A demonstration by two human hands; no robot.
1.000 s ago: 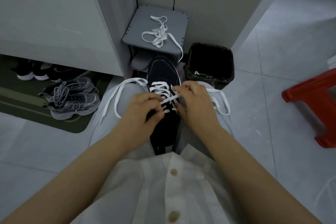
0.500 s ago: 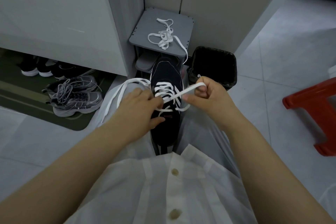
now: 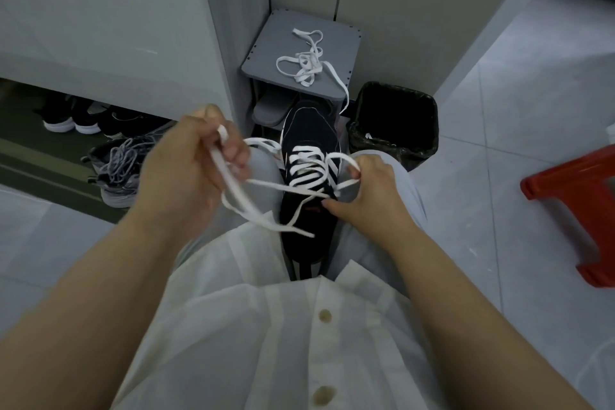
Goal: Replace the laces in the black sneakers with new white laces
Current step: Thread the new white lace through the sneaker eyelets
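- Black sneaker (image 3: 309,133) first: it lies in the person's lap between the knees, just beyond the hem of the white shirt (image 3: 283,326), with its toe pointing away.
- The white lace (image 3: 306,160) already crosses the lower eyelets in several neat bars. The top of the shoe looks unthreaded, so by my reckoning this shoe is roughly halfway laced.
- The left hand (image 3: 186,173) is raised to the left of the shoe with its fingers curled round one run of the lace. A slack loop trails from it across the thigh, and a loose end lies over the shoe's heel part.
- The right hand (image 3: 374,190) sits against the shoe's right side, fingers and thumb pinching a bend of the lace close to the eyelets.
- The danger here is that a hard pull from the left could drag the lace through and leave the two ends unequal.
- The flat lace may also twist in that slack loop and sit kinked in the next eyelet.
- Neither hand grips the shoe body, so a tug might roll it off the lap.
- Further out, a spare lace (image 3: 307,63) lies tangled on the grey stand (image 3: 266,53), one end hanging off the edge beside the black bin (image 3: 396,123). It could easily slide off.
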